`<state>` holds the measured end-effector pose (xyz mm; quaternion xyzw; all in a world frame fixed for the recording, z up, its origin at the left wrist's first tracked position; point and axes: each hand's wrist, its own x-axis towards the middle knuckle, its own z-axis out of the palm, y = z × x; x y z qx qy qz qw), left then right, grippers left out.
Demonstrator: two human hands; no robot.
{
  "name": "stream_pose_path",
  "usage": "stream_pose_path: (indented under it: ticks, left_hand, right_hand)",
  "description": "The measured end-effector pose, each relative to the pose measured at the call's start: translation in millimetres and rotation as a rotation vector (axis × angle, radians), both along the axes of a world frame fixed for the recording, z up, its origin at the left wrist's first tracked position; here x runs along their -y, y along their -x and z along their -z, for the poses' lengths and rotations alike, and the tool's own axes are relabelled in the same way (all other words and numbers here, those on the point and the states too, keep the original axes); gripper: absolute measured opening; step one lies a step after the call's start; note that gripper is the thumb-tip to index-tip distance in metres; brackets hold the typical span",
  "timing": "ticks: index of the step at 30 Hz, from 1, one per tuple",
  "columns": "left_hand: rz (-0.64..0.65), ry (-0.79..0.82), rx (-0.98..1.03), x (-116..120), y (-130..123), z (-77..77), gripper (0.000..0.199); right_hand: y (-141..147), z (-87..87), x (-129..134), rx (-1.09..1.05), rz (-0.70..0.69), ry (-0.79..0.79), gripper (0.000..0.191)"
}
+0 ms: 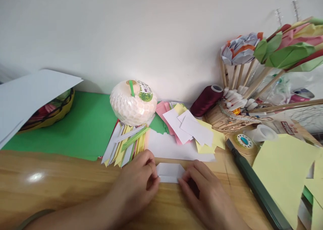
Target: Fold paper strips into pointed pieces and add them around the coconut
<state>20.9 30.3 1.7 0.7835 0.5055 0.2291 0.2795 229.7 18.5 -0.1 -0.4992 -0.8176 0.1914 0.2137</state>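
Note:
A small white paper with a folded lower edge and slanted top corners lies on the wooden table. My left hand pinches its left end between thumb and fingers, and a ring shows on one finger. At the right end, my right hand pinches the paper in the same way. Just beyond my left hand is a pile of folded paper strips in white, yellow and green. Loose rectangles of white, yellow and pink paper overlap on a larger white sheet behind the folded piece.
A wrapped white coconut stands by the wall. Green sheets and a basket are at left. On the right are a maroon thread spool, paper flowers, a dark green long tool and yellow paper.

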Motion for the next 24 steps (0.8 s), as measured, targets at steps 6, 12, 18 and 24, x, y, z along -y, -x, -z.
stream_pose_path:
  ticks: [6, 12, 18, 24]
  left_hand:
    - [0.018, -0.003, -0.024, -1.8, -1.0, 0.3, 0.011]
    - [0.042, -0.006, -0.064, -1.8, -0.1, 0.6, 0.011]
    - [-0.040, -0.004, -0.028, 0.6, -5.0, 9.2, 0.012]
    - [-0.040, 0.038, -0.155, -0.5, -2.0, 7.9, 0.016]
  right_hand:
    - [1.7, -1.2, -3.0, 0.033, -0.017, -0.001, 0.015]
    - [-1.2, 1.6, -5.2, 0.040, -0.012, 0.006, 0.014]
    - [-10.8, -7.1, -10.7, 0.120, -0.171, -0.018, 0.018]
    - [-21.2, -22.5, -20.2, 0.197, -0.434, -0.102, 0.028]
